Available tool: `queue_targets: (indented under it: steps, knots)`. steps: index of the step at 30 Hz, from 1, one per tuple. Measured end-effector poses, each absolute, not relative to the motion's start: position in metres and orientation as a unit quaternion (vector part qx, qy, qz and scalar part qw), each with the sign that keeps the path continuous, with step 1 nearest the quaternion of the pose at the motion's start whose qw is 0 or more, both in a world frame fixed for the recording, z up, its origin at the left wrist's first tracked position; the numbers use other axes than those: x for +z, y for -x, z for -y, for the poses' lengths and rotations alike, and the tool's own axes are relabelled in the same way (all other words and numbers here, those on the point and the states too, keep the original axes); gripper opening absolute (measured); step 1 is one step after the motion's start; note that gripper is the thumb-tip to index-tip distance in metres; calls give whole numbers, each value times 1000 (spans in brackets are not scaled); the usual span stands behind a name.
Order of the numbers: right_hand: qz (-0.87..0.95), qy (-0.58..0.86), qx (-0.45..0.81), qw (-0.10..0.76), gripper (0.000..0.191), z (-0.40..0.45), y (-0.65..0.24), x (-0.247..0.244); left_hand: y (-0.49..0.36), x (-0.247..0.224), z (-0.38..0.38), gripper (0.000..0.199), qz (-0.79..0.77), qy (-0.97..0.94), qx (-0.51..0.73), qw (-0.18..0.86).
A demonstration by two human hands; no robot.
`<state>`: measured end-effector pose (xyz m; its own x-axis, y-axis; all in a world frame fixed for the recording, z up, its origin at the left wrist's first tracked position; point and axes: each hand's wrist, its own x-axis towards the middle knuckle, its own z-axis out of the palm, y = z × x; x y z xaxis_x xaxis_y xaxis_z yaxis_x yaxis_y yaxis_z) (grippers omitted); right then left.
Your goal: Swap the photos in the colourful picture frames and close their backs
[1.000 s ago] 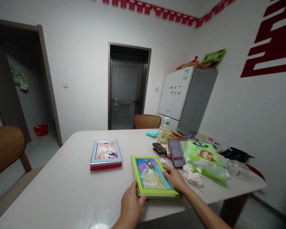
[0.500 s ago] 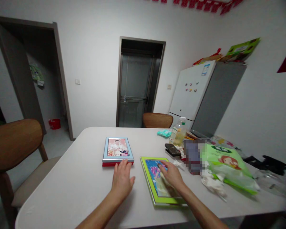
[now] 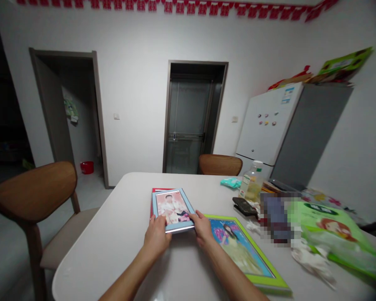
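Note:
Both hands hold a light-blue picture frame point(image 3: 159, 207) by its near corners, slightly raised and turned. My left hand point(image 3: 158, 233) is closed on the near left corner, thumb on the front edge. My right hand point(image 3: 203, 228) grips the near right corner. Behind and partly under it, a red picture frame point(image 3: 156, 190) shows only its far and left edges. A larger green picture frame point(image 3: 258, 246) with a picture of a figure in a yellow dress lies flat, just right of my right hand; my forearm covers part of it.
On the right of the white table point(image 3: 113, 234) are a bottle point(image 3: 251, 184), a black wallet-like item point(image 3: 245, 206), a teal packet point(image 3: 231, 182), crumpled tissue point(image 3: 311, 259) and a green tissue pack point(image 3: 335, 230). Wooden chairs stand left point(image 3: 37, 192) and at the far side point(image 3: 221, 164).
My right hand has left the green frame and taken hold of the blue frame. My left hand now grips it too. The blue frame has been lifted and shifted off the red one.

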<state>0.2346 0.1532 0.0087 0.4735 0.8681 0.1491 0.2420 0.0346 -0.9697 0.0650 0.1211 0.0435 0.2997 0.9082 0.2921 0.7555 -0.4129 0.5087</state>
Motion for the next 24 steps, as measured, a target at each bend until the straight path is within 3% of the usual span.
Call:
queue_targets:
  steps: [3, 7, 11, 14, 18, 24]
  knots:
    - [409, 585, 322, 622, 57, -125, -224, 26, -66, 49, -109, 24, -491, -798, 298, 183]
    - [388, 531, 315, 684, 61, -73, -201, 59, -70, 62, -97, 46, -441, -774, 360, 278]
    - [541, 525, 182, 631, 47, -20, -181, 74, -66, 84, -76, 54, -331, -627, 518, 479]
    - [697, 455, 44, 552, 47, 8, -171, 64, -55, 92, -54, 50, -261, -551, 545, 575]
    - [801, 360, -103, 467, 57, 27, -161, 42, -37, 77, -33, 46, -233, -518, 528, 631]
    - [831, 338, -182, 402, 47, 31, -147, 4, -14, 33, -36, 38, -271, -523, 475, 654]
